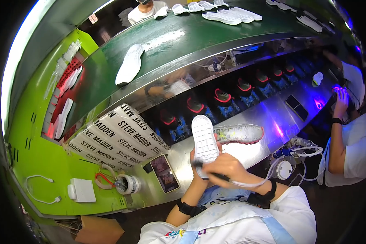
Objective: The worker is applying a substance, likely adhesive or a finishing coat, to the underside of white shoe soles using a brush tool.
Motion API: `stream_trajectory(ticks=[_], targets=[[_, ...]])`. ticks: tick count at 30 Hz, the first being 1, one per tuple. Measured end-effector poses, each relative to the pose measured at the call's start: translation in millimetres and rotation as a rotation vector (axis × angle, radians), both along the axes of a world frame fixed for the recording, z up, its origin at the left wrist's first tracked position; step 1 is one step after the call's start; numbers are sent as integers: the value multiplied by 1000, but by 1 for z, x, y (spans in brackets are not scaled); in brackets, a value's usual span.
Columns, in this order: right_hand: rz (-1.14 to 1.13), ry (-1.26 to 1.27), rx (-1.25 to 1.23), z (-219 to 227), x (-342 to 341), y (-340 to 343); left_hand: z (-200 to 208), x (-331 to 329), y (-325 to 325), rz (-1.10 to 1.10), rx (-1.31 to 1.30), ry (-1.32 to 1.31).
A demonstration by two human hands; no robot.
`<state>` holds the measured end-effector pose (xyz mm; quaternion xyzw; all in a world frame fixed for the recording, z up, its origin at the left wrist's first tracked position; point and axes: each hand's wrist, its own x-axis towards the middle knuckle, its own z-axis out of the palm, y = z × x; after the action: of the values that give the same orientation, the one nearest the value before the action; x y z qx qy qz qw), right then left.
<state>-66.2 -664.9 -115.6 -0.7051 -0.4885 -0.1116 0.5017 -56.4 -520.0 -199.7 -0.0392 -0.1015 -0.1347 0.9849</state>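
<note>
In front of my chest a white shoe sole [205, 136] stands nearly upright, its tread of raised blocks toward me. My left hand [197, 179] is closed round its lower part from behind, with most of the fingers hidden. My right hand [228, 167] grips a dark-handled brush-like tool [219, 176] with a clear hose running off to the right. The tool's tip is at the sole's lower part; whether it touches cannot be made out. Just beyond, a grey shoe upper [239, 133] with a red lower edge lies on the metal bench [248, 156].
Several dark red-collared shoes [222, 96] stand in a row behind the bench. White soles [130, 65] lie on the green belt [97, 73]. Left are a patterned board [118, 138], phone [164, 174] and white tub [128, 184]. A co-worker [347, 142] sits right, near another phone [297, 107].
</note>
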Motion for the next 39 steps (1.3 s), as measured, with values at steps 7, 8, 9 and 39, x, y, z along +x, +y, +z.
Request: stream_trajectory(ticks=[7, 8, 9, 39], targets=[[209, 371, -34, 8, -3, -10, 28, 4, 0, 101, 190, 126], [219, 376, -35, 9, -2, -10, 26, 0, 4, 116, 262, 158], [176, 623, -30, 14, 3, -12, 26, -1, 10, 115, 302, 139], [16, 236, 48, 55, 17, -80, 130, 34, 2, -251, 726, -48]])
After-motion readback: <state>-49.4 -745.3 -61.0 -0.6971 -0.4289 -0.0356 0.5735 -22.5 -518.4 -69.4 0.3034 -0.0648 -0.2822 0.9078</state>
